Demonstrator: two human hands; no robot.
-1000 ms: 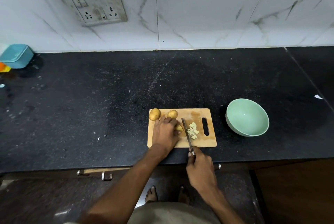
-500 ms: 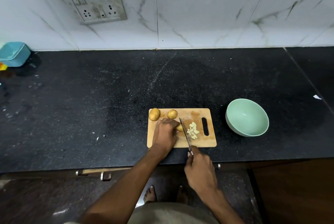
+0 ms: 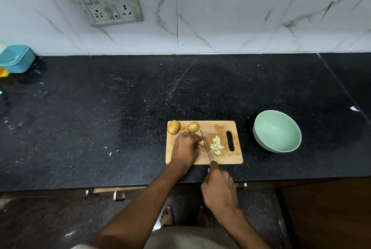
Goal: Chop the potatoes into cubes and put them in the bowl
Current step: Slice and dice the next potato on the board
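Observation:
A wooden cutting board (image 3: 220,159) lies near the front edge of the black counter. Two whole potatoes (image 3: 173,127) (image 3: 193,127) rest along its far left edge. My left hand (image 3: 185,147) presses a partly cut potato (image 3: 202,143) onto the board; most of that potato is hidden under my fingers. My right hand (image 3: 219,188) grips a knife (image 3: 205,145), whose blade lies against the potato's right side. A small pile of pale potato cubes (image 3: 216,146) sits just right of the blade. The mint green bowl (image 3: 261,140) stands empty to the board's right.
A blue lidded container (image 3: 16,59) sits at the far left against the tiled wall, with water drops on the counter near it. A socket plate (image 3: 106,0) hangs on the wall. A scrap of white paper (image 3: 354,108) lies at the right. Drawer handles (image 3: 119,195) show below the counter edge.
The knife blade has shifted slightly left, closer against the held potato. My left hand stays on the potato and the pile of cubes looks the same.

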